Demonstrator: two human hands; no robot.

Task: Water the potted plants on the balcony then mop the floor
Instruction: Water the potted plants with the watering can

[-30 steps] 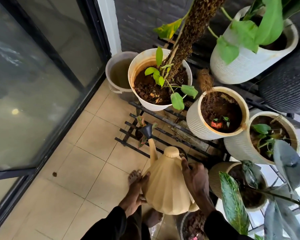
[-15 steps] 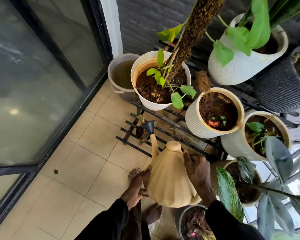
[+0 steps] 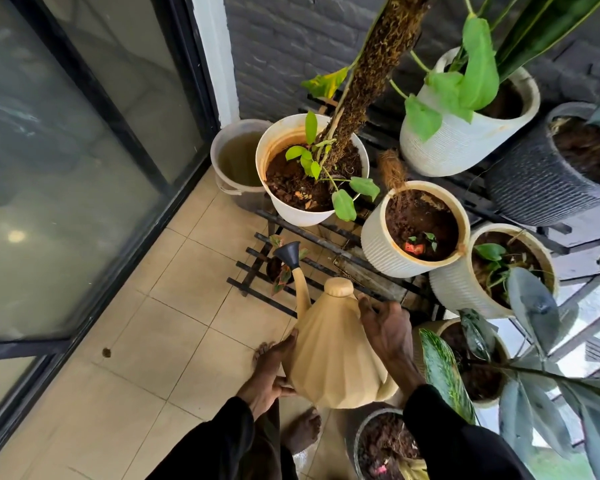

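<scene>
I hold a beige ribbed watering can (image 3: 333,355) in both hands, low over the tiled floor. My left hand (image 3: 271,372) cups its lower left side. My right hand (image 3: 385,327) grips its upper right side; the handle is hidden under it. The can's dark funnel spout (image 3: 289,253) points away from me, above a small red-leaved plant (image 3: 280,275) on the low black rack (image 3: 257,287). Behind stand a white pot with a moss pole (image 3: 305,216) and two ribbed cream pots (image 3: 381,251) (image 3: 454,289). No water stream shows.
A bucket of murky water (image 3: 234,161) sits in the corner by the glass sliding door (image 3: 84,168). A high white pot (image 3: 458,150), a dark ribbed pot (image 3: 534,192) and leafy pots crowd the right. My bare feet (image 3: 302,431) stand on beige tiles (image 3: 146,358).
The can and both hands have shifted slightly forward and up; the spout stays over the small red-leaved plant. The grip looks unchanged.
</scene>
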